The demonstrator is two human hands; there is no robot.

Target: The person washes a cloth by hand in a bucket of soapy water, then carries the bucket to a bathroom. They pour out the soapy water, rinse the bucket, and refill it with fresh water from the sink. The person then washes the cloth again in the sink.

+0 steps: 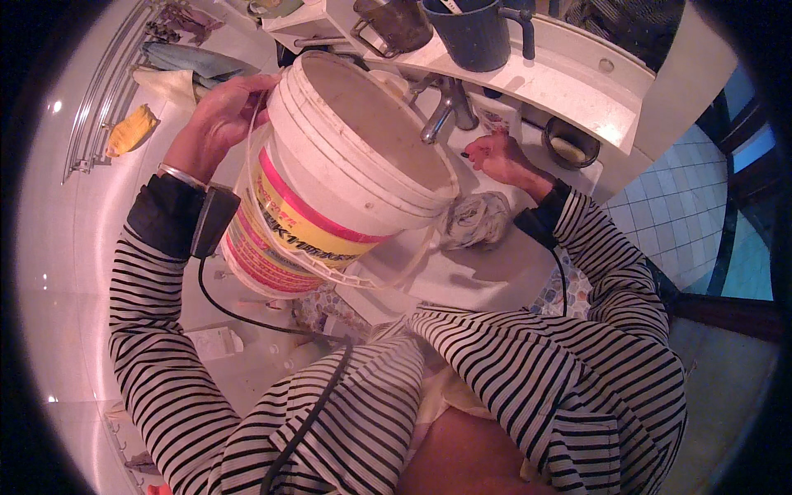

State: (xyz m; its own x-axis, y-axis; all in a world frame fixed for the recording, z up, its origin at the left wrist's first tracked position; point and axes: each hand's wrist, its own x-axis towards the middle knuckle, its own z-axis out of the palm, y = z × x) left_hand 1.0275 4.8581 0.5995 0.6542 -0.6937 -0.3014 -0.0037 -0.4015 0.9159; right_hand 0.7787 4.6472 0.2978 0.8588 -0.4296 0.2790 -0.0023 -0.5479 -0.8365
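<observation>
A large white plastic bucket [346, 179] with a coloured label leans over the washbasin [482, 284]. My left hand [226, 111] grips its upper left side by the rim. The bucket's mouth lies under the spout of the chrome faucet [438, 120]. To the right of the faucet, my right hand [498, 158] is held over the back of the basin with its fingers curled; whether anything is in it cannot be told. A crumpled grey cloth [475, 221] rests in the basin between the bucket and my right wrist. The thin bail handle hangs down along the bucket's front.
Above the basin, a shelf [569, 80] holds a dark blue mug [473, 37] and a brown cup [399, 28]. A dark soap dish [570, 142] sits at the basin's back right. Cloths and a yellow rag [132, 130] lie by the metal towel rack [102, 93] at left.
</observation>
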